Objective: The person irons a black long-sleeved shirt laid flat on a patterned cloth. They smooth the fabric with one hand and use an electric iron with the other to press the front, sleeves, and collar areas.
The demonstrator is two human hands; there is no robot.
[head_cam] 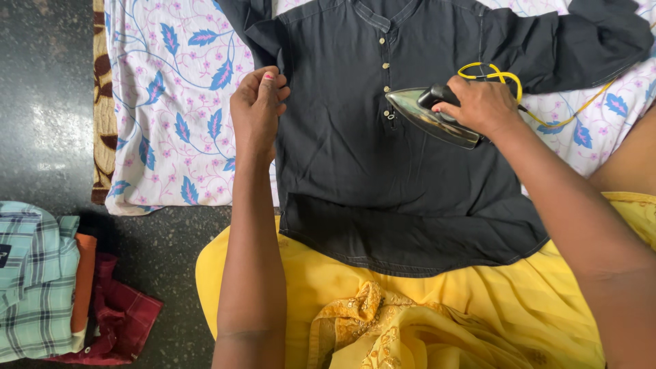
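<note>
Clothes (41, 280) lie folded in a pile on the dark floor (41, 102) at near left. Farther on, the left hand (258, 109) pinches the dark shirt (383, 171) at its side seam. The right hand (482, 106) grips the iron (427, 116) on the shirt's buttoned front, over the flowered sheet (171, 102).

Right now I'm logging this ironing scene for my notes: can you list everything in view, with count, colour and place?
shirt: one, dark grey, spread flat at centre
iron: one, silver with black handle, on the shirt's chest
cord: one, yellow, looped behind the iron
sheet: one, white with blue leaves, under the shirt
floor: dark, speckled, at left
folded clothes: one pile, checked green, orange, maroon, bottom left
yellow cloth: one, over the lap, bottom
left hand: pinching the shirt's side edge
right hand: grip closed on the iron's handle
</note>
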